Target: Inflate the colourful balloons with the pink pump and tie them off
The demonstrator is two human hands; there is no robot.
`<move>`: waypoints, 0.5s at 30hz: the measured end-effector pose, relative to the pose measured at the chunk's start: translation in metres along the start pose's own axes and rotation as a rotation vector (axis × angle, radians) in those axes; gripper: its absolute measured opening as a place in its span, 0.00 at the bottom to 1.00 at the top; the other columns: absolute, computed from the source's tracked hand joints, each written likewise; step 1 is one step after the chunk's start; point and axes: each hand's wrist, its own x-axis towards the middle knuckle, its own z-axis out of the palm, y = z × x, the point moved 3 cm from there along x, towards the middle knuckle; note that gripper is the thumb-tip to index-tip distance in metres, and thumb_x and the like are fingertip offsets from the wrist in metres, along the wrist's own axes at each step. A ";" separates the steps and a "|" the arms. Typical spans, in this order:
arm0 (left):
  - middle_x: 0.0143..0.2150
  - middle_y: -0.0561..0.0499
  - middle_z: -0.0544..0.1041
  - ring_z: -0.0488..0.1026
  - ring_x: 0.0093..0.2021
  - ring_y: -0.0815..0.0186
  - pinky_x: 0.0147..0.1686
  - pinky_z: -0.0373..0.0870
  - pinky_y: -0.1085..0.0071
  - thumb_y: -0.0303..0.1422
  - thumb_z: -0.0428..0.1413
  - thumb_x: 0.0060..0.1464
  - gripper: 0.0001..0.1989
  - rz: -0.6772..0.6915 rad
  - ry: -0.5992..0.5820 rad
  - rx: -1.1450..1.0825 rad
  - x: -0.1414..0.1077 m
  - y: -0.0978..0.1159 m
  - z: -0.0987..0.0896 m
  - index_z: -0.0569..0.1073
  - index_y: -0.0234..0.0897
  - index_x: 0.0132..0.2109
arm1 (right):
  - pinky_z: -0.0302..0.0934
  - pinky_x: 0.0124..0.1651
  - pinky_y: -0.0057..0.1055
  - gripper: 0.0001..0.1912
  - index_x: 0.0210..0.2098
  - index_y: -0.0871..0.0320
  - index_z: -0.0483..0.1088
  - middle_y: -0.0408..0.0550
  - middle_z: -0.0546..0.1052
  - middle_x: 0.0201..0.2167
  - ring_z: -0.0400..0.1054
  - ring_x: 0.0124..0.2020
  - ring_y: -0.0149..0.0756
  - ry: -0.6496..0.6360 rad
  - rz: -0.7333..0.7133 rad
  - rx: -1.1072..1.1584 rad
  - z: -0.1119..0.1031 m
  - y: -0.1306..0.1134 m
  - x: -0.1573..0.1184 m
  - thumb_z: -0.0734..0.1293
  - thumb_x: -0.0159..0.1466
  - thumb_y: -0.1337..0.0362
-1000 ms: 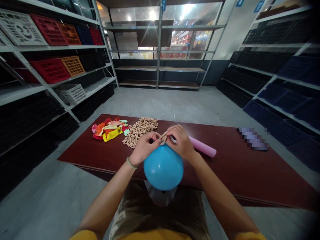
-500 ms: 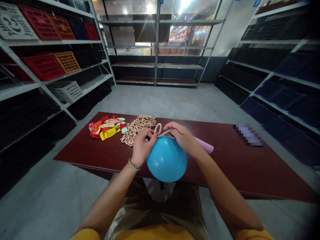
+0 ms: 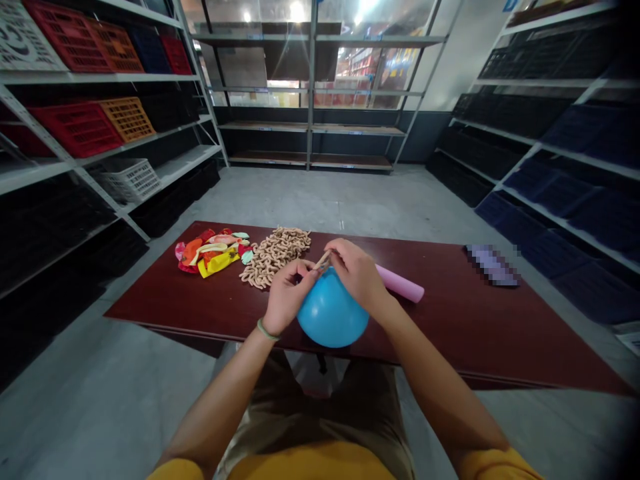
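Note:
A round blue balloon (image 3: 333, 315) hangs below my hands, blown up, with its neck pinched upward between them. My left hand (image 3: 289, 297) grips the neck area, and a green band circles that wrist. My right hand (image 3: 356, 273) pinches a short tan strip (image 3: 323, 260) close to the neck. Its exact path around the neck is hidden by my fingers. Left of my hands lies a heap of curled tan strips (image 3: 274, 257), beside a pile of flat multicoloured balloons (image 3: 207, 254). A pink tube (image 3: 400, 283) lies just past my right hand.
Everything lies on a long dark red table (image 3: 450, 333), with a pixelated blurred object (image 3: 493, 265) at its right. Metal shelves with red and orange crates (image 3: 75, 127) line the left; dark crates fill the right shelves.
The tan strip's loop seen earlier no longer shows, and my hands are closer together at the neck. The balloon looks slightly smaller, and the whole scene has shifted up in view.

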 end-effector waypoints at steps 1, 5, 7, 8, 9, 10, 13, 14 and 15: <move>0.35 0.49 0.77 0.74 0.38 0.65 0.39 0.67 0.69 0.35 0.59 0.55 0.13 -0.061 -0.025 -0.037 0.000 0.000 0.000 0.65 0.37 0.27 | 0.60 0.44 0.34 0.10 0.41 0.56 0.67 0.49 0.75 0.38 0.69 0.40 0.38 -0.004 0.002 -0.009 0.001 0.000 -0.001 0.55 0.69 0.65; 0.32 0.50 0.77 0.73 0.33 0.68 0.33 0.67 0.73 0.39 0.61 0.53 0.13 -0.263 -0.110 -0.055 0.000 0.002 -0.004 0.69 0.35 0.29 | 0.60 0.43 0.33 0.11 0.43 0.54 0.68 0.47 0.77 0.40 0.70 0.41 0.38 -0.027 0.000 -0.030 0.001 0.003 -0.002 0.55 0.69 0.66; 0.26 0.53 0.75 0.70 0.26 0.71 0.26 0.64 0.76 0.40 0.62 0.51 0.14 -0.360 -0.154 -0.019 0.002 0.003 -0.007 0.70 0.35 0.30 | 0.60 0.45 0.34 0.12 0.43 0.54 0.69 0.47 0.77 0.41 0.71 0.42 0.38 -0.052 -0.014 -0.010 0.001 0.005 -0.001 0.55 0.69 0.66; 0.24 0.54 0.73 0.68 0.23 0.72 0.23 0.62 0.76 0.41 0.63 0.50 0.15 -0.401 -0.174 -0.008 0.003 0.004 -0.009 0.69 0.35 0.30 | 0.61 0.45 0.34 0.12 0.43 0.54 0.69 0.47 0.77 0.41 0.71 0.43 0.38 -0.069 -0.021 0.006 0.001 0.006 0.000 0.55 0.69 0.65; 0.23 0.54 0.73 0.68 0.22 0.72 0.20 0.60 0.77 0.40 0.64 0.49 0.15 -0.428 -0.192 -0.008 0.005 0.005 -0.010 0.68 0.35 0.30 | 0.61 0.46 0.34 0.12 0.43 0.54 0.70 0.47 0.77 0.41 0.71 0.43 0.38 -0.086 -0.032 0.023 0.001 0.006 0.001 0.56 0.69 0.65; 0.22 0.55 0.73 0.67 0.20 0.72 0.19 0.60 0.77 0.40 0.65 0.48 0.16 -0.443 -0.207 -0.019 0.008 0.007 -0.011 0.67 0.35 0.30 | 0.61 0.46 0.35 0.12 0.43 0.53 0.70 0.47 0.77 0.42 0.71 0.43 0.38 -0.103 -0.045 0.038 0.000 0.005 0.003 0.56 0.69 0.65; 0.22 0.53 0.75 0.70 0.21 0.71 0.20 0.63 0.77 0.37 0.67 0.45 0.19 -0.444 -0.218 -0.076 0.020 0.015 -0.013 0.63 0.36 0.29 | 0.61 0.48 0.36 0.12 0.43 0.52 0.70 0.48 0.77 0.42 0.70 0.44 0.39 -0.120 -0.086 0.059 -0.005 0.001 0.012 0.56 0.70 0.62; 0.23 0.54 0.75 0.70 0.21 0.71 0.21 0.64 0.77 0.36 0.68 0.44 0.18 -0.450 -0.211 -0.096 0.023 0.018 -0.014 0.64 0.36 0.31 | 0.60 0.49 0.37 0.12 0.43 0.51 0.70 0.48 0.77 0.42 0.70 0.44 0.39 -0.121 -0.095 0.059 -0.007 0.000 0.014 0.56 0.70 0.61; 0.24 0.54 0.75 0.71 0.22 0.71 0.22 0.65 0.77 0.35 0.68 0.44 0.17 -0.463 -0.202 -0.116 0.026 0.020 -0.015 0.67 0.36 0.33 | 0.60 0.49 0.37 0.12 0.43 0.51 0.69 0.47 0.77 0.42 0.70 0.44 0.39 -0.119 -0.099 0.059 -0.009 -0.001 0.017 0.56 0.70 0.61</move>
